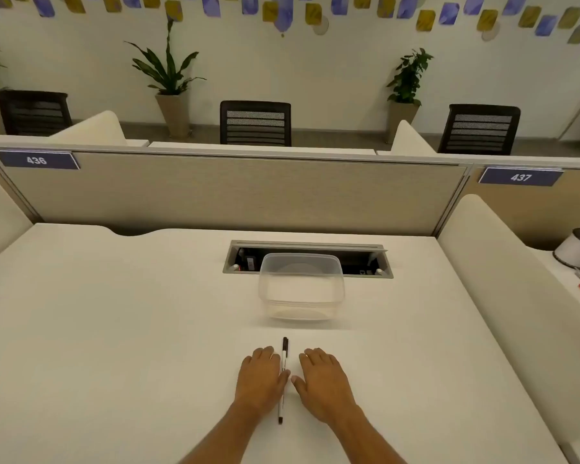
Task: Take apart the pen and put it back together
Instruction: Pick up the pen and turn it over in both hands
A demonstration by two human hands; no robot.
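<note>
An open-plan office, seemingly: numbered partition signs [36,160] are marking desks [114,313], mesh chairs [255,123] and potted plants [168,82] are lining the wall.

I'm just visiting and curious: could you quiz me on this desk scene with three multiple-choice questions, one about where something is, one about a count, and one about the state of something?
1. Where does the pen lie?
A. Inside the clear container
B. On the desk between the two hands
C. In the cable tray

2. How many office chairs show beyond the partition?
A. One
B. Five
C. Three

3. What state is the clear container in?
A. Open and empty
B. Closed with a lid
C. Full of pens

Answers:
1. B, as the pen rests on the white desk between the left hand and right hand, along the left hand's thumb side.
2. C, as three dark chair backs rise behind the divider.
3. A, as no lid is on it and its bottom shows bare through the walls.
</note>
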